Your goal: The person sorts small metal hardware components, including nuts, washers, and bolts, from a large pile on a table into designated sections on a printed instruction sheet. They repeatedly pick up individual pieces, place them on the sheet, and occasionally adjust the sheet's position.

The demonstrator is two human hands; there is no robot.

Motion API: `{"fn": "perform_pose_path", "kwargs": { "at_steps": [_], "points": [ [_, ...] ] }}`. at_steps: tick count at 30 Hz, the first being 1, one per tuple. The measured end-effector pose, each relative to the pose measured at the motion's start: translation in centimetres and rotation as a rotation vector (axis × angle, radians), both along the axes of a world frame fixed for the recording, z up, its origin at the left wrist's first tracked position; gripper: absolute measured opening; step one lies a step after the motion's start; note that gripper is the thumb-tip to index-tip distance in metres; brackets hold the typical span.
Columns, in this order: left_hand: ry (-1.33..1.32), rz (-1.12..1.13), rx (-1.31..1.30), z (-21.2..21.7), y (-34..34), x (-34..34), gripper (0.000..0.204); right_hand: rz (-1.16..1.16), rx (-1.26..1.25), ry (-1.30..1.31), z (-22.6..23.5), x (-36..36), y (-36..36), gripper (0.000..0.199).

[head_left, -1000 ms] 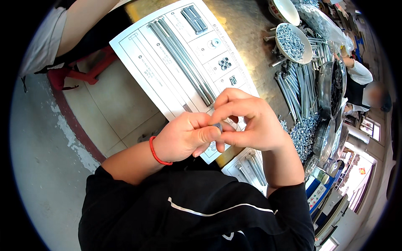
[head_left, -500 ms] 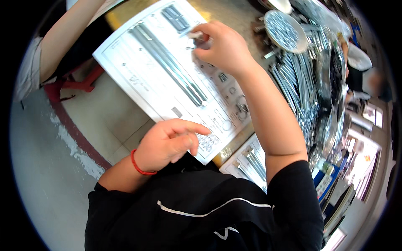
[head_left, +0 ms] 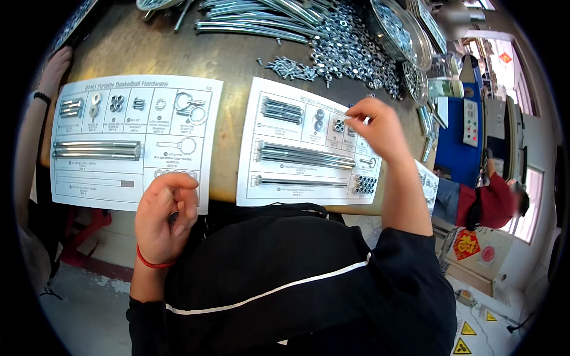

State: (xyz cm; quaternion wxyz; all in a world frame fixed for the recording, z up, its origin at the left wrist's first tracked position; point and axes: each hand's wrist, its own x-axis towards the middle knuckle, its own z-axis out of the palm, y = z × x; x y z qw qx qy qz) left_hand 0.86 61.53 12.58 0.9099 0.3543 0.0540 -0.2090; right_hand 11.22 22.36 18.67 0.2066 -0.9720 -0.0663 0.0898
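Observation:
My left hand [head_left: 163,216] is raised at the lower right of the left printed sheet [head_left: 215,118], its fingers curled in. A small grey piece [head_left: 173,217] shows between them, too small to name. That sheet carries long bolts [head_left: 98,150], short bolts [head_left: 71,108] and ring pins [head_left: 190,110]; my fingers partly cover a row of washers [head_left: 178,173]. Over the upper right of the right sheet [head_left: 285,197] is my right hand [head_left: 380,127], thumb and fingertips pinched beside small nuts [head_left: 338,124]. What they pinch is unclear. Long bolts [head_left: 306,155] and a nut cluster [head_left: 364,184] lie below.
Behind the sheets are heaps of loose nuts [head_left: 350,53], small screws [head_left: 291,69] and long rods [head_left: 255,26]. A bowl of hardware [head_left: 395,29] stands at back right. Another person's hand [head_left: 56,66] rests at the far left. A further sheet [head_left: 428,187] lies right of my forearm.
My view has swung round, bringing the right sheet fully into sight. My right hand has gone from the left sheet to the right one. My left hand's extended index finger has curled in.

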Motion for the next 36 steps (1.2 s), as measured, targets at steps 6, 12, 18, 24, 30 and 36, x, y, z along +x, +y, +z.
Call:
{"fn": "perform_pose_path", "kwargs": {
  "at_steps": [6, 12, 18, 24, 30, 36],
  "points": [
    [-0.013, -0.062, 0.022, 1.2, -4.0, 0.2, 0.031, 0.13, 0.023, -0.148, -4.9, -3.2, 0.5, 0.021],
    [-0.013, -0.066, 0.048, 1.8, -6.8, -0.4, 0.029, 0.285, -0.017, -0.207, -6.5, -2.5, 0.6, 0.024],
    [-0.043, -0.104, 0.082, 2.8, -8.9, -0.3, 0.031, 0.299, 0.048, -0.309, -5.8, -2.9, -0.4, 0.024],
    [0.072, -0.178, -0.113, 3.2, -11.7, 1.5, 0.036, -0.012, 0.56, -0.243, 0.5, -12.5, -5.0, 0.02],
    [0.297, -0.406, -0.48, 2.2, -16.5, 4.0, 0.038, -0.294, 0.372, 0.788, -3.5, -31.2, -15.2, 0.022],
    [0.301, -0.61, -0.505, 1.7, -20.6, 3.5, 0.044, -1.03, 0.212, 0.124, -16.4, -39.0, -20.9, 0.042]
  ]
}}
